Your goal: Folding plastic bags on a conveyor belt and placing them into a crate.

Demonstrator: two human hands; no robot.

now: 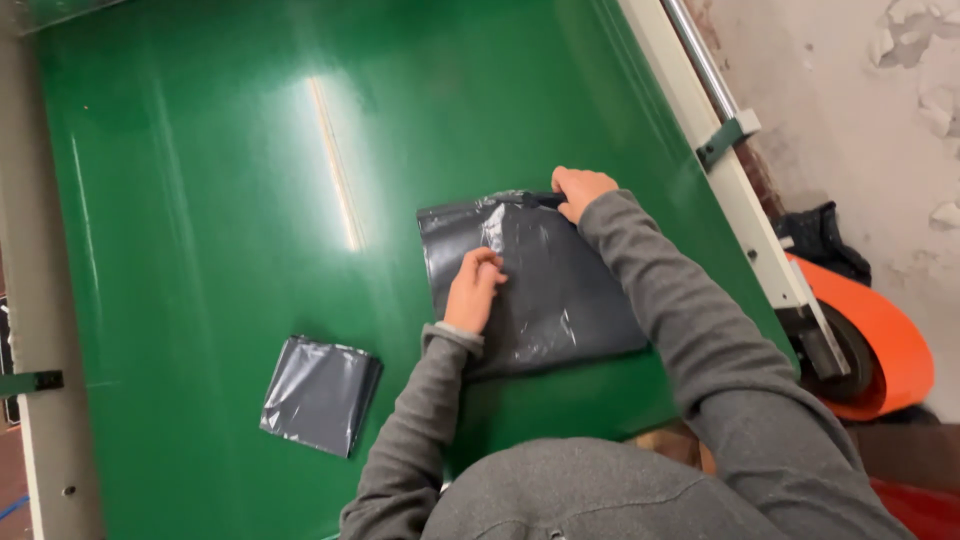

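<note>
Pressing down mid-frame, the left hand (473,290) is lying curled on the grey plastic mailer bag (535,285) while the right hand (580,190) is pinching its top edge on the green table (200,250). The glossy bag could be slipping sideways if pressure is easing, I think.

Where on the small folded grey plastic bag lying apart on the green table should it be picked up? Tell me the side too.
Take the small folded grey plastic bag at its upper right corner, coming from the right, likely with the left hand. It lies flat on the green table, so fingers probably must slide under an edge; that corner lies nearest this hand.
</note>
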